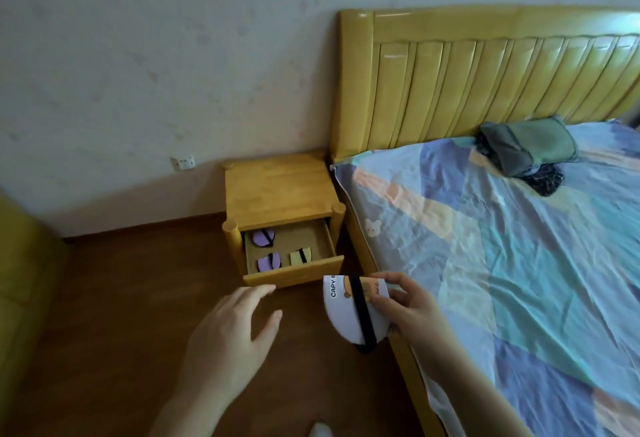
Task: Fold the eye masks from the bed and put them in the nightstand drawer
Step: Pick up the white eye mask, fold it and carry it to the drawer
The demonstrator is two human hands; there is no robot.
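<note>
My right hand (410, 305) grips a folded white eye mask (346, 312) with a black strap and a brown cartoon print, held in the air beside the bed's edge, just in front of the drawer. My left hand (232, 329) hovers open over the floor, fingertips close to the drawer's front panel. The wooden nightstand (277, 183) stands beside the bed with its drawer (294, 272) pulled out. Inside lie two folded purple masks (263, 238) (268, 261) and a folded yellow-green mask (300, 256).
The bed (519, 246) with a patchwork sheet fills the right side, with a yellow wooden headboard (485, 65) behind it. A grey-green pillow on dark cloth (530, 149) lies near the headboard. A wall socket (183, 162) is at the left. Brown wood floor lies below.
</note>
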